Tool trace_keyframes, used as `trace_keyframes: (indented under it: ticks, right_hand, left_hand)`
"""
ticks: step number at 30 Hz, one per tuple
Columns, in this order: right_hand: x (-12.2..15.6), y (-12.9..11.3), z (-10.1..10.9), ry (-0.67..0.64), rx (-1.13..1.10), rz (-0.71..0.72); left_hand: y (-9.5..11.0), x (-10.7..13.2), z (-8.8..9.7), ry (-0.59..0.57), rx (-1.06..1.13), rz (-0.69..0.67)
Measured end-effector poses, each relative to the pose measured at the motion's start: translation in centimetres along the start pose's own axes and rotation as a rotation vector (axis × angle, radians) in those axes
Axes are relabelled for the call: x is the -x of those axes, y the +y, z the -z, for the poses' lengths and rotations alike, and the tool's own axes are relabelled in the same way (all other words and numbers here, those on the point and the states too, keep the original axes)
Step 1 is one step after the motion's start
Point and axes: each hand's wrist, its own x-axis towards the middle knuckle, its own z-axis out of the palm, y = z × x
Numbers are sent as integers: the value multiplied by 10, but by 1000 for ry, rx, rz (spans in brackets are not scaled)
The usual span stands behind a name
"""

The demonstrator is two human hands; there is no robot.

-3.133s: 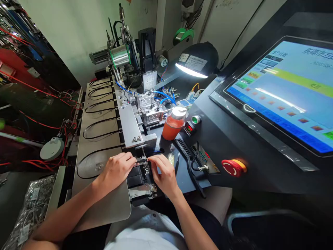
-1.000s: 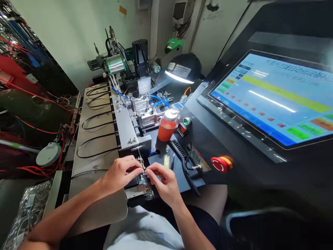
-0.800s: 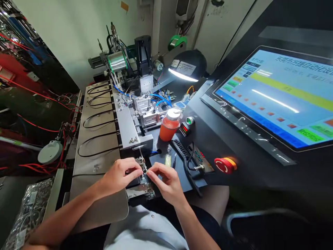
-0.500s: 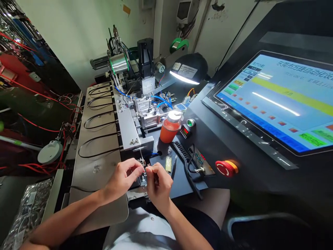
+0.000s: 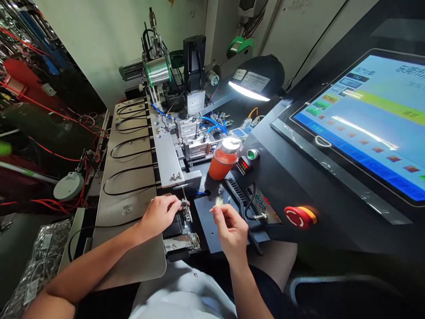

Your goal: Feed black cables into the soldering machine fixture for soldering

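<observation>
My left hand [image 5: 159, 213] rests at the near end of the grey conveyor plate [image 5: 129, 177], its fingertips pinched on a small metal connector fixture [image 5: 185, 210] at the end of a black cable [image 5: 99, 227]. My right hand [image 5: 230, 228] hovers above the black machine deck, to the right of the fixture, fingers curled with thumb and forefinger pinched together; what they hold, if anything, is too small to make out. A small clear packet [image 5: 219, 200] lies just beyond the right hand.
Several black cable loops [image 5: 128, 153] lie across the conveyor plate. Behind stand a soldering head with a wire spool [image 5: 158, 71], an orange bottle [image 5: 223, 160], a lamp [image 5: 255, 79], a red emergency button [image 5: 297, 217] and a touchscreen [image 5: 372, 124]. Bagged parts [image 5: 36, 261] sit at the left.
My right hand has drawn away from the fixture to the right and now hangs over the black deck. My left hand has stayed pinched at the fixture.
</observation>
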Motion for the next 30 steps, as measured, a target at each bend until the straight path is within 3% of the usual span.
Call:
trace_keyframes:
  ticks: [23,30]
  right_hand:
    - [-4,14,-5,-129,-4,-2]
    - [-13,14,-17,-200,75,74]
  left_hand:
    - [1,-1,-1,-3,-36,18]
    - [4,-3,-3,19,-99,28]
